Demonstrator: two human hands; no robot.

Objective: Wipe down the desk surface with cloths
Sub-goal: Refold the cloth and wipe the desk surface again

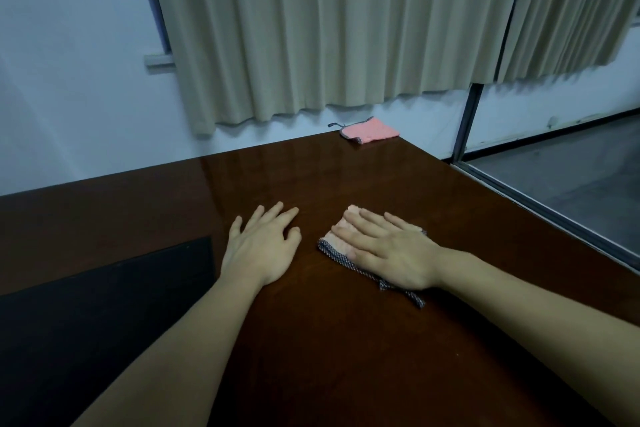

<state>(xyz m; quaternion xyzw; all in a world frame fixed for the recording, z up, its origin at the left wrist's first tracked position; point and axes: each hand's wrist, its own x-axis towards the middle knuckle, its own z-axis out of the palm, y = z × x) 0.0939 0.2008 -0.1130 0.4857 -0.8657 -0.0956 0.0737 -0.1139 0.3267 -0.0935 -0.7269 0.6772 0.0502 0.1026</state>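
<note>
Pressing pink cloth [341, 236] under flat right hand [391, 250], left hand [263, 246] spread bare on desk [346, 340]; second cloth [370, 131] upper centre, nearer my right.

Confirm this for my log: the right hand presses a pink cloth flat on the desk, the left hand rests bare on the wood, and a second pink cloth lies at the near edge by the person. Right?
Not quite. The head view shows the second cloth at the desk's far corner, below the curtain. The right hand pressing a cloth and the bare left hand are right.
</note>
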